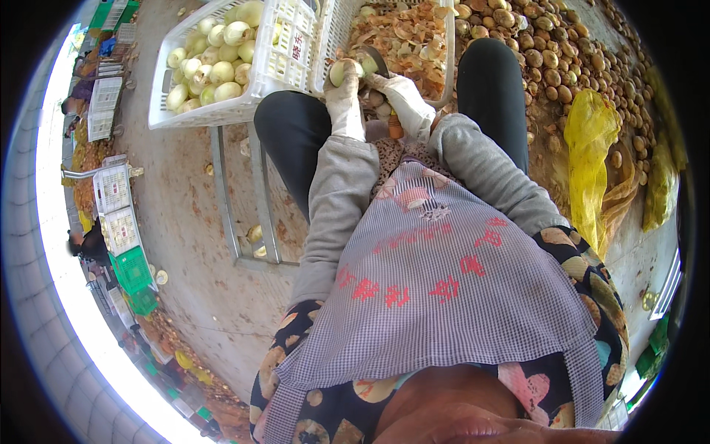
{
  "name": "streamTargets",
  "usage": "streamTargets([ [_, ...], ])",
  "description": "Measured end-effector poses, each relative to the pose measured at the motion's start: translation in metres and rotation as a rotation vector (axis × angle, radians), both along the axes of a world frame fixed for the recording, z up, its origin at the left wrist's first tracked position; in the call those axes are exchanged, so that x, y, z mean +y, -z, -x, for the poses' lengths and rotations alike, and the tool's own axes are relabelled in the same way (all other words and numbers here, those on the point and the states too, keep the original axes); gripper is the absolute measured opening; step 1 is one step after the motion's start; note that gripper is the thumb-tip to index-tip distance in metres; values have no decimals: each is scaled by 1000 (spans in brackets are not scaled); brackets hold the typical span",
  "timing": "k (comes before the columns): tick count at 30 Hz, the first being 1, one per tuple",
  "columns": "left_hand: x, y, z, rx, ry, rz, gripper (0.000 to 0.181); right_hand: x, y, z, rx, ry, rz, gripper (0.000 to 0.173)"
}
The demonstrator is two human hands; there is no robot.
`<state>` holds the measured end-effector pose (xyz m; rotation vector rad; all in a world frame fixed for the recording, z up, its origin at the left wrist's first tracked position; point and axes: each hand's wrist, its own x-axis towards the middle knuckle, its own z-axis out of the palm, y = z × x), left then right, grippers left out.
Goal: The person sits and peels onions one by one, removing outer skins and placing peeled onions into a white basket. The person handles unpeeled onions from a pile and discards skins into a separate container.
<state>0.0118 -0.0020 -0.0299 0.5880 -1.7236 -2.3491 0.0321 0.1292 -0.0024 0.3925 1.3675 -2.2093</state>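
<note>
My left hand, in a whitish glove, is closed around a pale peeled onion between my knees. My right hand, gloved too, is closed by a curved dark blade, whose handle is hidden in the fingers. The blade is beside the onion and a greenish round piece. Left of my hands, a white plastic crate holds many peeled onions. Directly beyond my hands is another white crate with loose brown onion skins.
Unpeeled onions lie heaped on the floor to the right, near a yellow mesh bag. A metal frame stands under the left crate. Farther left are stacked crates and other people.
</note>
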Motion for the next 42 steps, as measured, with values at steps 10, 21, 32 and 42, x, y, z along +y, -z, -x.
streamTargets([
  [10, 20, -5, -8, 111, 80, -334, 46, 24, -19, 13, 40, 58, 312, 28],
  [21, 3, -22, 4, 11, 221, -726, 59, 55, -15, 41, 503, 36, -611, 56],
  [32, 6, -17, 6, 123, 206, -232, 46, 30, -33, 7, 840, -273, -990, 55],
  [42, 0, 3, 13, 103, 201, -20, 44, 36, -38, 9, 776, -319, -1053, 57],
])
